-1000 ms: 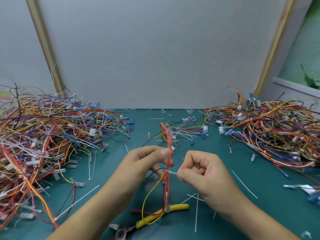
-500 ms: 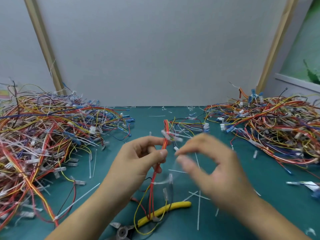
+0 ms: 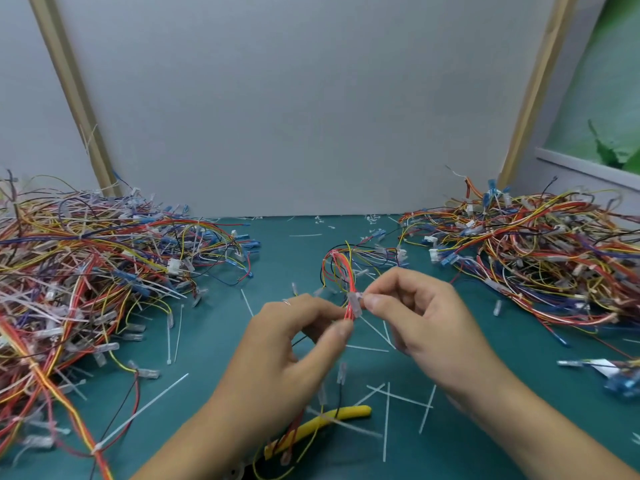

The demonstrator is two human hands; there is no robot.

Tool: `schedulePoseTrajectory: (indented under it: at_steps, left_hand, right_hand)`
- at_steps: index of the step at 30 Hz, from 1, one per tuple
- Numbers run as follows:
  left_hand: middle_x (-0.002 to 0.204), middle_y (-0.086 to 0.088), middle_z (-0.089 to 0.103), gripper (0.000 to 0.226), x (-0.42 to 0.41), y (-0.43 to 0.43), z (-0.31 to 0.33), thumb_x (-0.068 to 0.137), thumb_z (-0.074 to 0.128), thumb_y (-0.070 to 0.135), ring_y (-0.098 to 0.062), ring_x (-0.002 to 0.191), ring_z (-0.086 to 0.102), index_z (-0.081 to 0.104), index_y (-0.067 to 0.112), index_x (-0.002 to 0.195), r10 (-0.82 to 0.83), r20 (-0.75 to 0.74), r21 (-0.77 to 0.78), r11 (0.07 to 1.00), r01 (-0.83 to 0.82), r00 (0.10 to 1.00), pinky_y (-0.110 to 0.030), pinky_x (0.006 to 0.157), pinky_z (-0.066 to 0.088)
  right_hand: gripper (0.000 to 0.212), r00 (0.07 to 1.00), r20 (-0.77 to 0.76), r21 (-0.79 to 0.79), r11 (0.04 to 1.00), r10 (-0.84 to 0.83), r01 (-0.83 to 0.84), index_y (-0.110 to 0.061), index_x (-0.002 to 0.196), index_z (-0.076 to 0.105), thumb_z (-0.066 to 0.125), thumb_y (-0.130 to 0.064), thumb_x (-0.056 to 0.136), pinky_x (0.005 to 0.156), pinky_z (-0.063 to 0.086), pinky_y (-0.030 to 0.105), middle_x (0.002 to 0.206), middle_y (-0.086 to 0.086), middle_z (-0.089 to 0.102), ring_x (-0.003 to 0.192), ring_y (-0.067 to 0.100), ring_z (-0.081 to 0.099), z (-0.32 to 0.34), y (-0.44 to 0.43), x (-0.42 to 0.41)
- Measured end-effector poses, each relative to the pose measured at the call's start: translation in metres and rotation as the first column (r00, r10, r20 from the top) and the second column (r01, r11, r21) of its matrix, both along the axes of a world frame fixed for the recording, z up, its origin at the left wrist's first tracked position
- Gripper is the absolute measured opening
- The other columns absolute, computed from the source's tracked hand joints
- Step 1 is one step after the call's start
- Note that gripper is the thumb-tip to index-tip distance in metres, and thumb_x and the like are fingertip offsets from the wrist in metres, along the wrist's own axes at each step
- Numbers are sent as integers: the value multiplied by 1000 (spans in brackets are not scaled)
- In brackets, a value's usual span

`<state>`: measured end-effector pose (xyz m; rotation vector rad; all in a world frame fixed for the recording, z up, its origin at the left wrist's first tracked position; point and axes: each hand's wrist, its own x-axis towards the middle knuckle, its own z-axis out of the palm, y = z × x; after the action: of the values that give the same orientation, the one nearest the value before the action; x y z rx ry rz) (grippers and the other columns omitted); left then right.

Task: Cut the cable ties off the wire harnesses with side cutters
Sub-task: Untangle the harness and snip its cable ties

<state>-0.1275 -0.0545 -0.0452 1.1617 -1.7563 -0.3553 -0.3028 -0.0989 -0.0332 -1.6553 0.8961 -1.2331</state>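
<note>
My left hand (image 3: 294, 341) pinches a thin wire harness (image 3: 341, 268) of red, yellow and black wires, held upright above the green mat. My right hand (image 3: 412, 313) pinches a small clear piece (image 3: 356, 303) on the red wires just above my left fingertips. The harness loops over at the top and its lower ends hang down between my wrists. The yellow-handled side cutters (image 3: 332, 419) lie on the mat below my hands, partly hidden by my left forearm and the hanging wires.
A large tangled pile of harnesses (image 3: 86, 271) fills the left of the mat, another pile (image 3: 540, 251) the right. Several loose white cable ties (image 3: 386, 417) lie scattered on the green mat (image 3: 277, 258). A grey board stands behind.
My right hand let go of a pulled-off tie, swung up and now pinches the harness near its top. My left hand has lifted the harness slightly.
</note>
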Motion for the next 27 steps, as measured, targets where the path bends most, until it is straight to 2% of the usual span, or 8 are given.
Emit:
schedulePoseTrajectory:
  at_steps: [2,5,8,14,17,19,22,27]
  left_hand:
    - [75,-3,71,37,-1,-3,5,98,53,45,-13,73,67,72,24,74,-69,-256,183,976,118,964,-16,72,47]
    - [76,-17,71,39,1,-7,8,94,60,37,-19,77,67,71,6,74,-135,-426,343,891,298,895,-20,78,52]
    - [74,-17,71,31,4,-8,6,85,63,30,-20,78,64,70,2,71,-148,-427,382,864,326,892,-24,80,50]
    - [70,-12,73,21,11,-9,8,85,75,22,-15,68,67,72,6,72,-97,-404,401,875,271,910,-14,68,50]
    - [66,-12,70,22,12,-10,8,80,75,20,-17,66,68,68,5,65,-91,-424,421,861,286,901,-13,65,49]
    - [62,-14,62,20,12,-10,6,77,66,20,-18,62,65,66,10,60,-94,-457,433,845,313,885,-13,62,48]
    - [61,-12,60,21,13,-13,4,76,64,20,-19,58,60,64,15,56,-121,-485,455,811,368,866,-15,61,47]
    - [61,-4,56,21,16,-16,4,71,69,32,-18,63,50,64,16,58,-125,-491,453,808,376,862,-30,71,43]
  right_hand:
    - [20,999,-34,-30,999,31,-32,-6,72,64,65,2,89,50,25,19,55,13,40,53,16,31,-1,3,3]
    - [16,990,-110,-53,995,83,-89,-7,74,64,67,-11,90,50,20,29,52,-1,34,54,19,23,-6,11,7]
    - [18,975,-219,-109,992,38,-63,-14,73,65,68,-21,88,49,20,30,50,-6,25,51,14,21,-7,14,6]
    - [26,933,-351,-245,970,-77,-12,-19,66,56,72,-19,88,49,32,5,46,-20,45,46,2,41,-1,18,4]
    - [24,948,-317,-142,988,20,-68,-16,70,52,65,-24,88,48,26,17,50,-13,41,48,6,30,1,19,5]
    - [25,963,-259,-56,994,79,-97,-14,68,51,64,-14,90,48,23,24,52,-10,34,51,10,27,0,19,6]
    - [36,980,-180,6,997,79,-79,-15,61,47,64,1,88,44,19,20,50,-10,29,48,7,22,-1,20,10]
    - [37,989,-119,53,996,82,-76,-14,60,45,62,5,86,41,18,17,46,-10,27,43,5,19,-5,15,12]
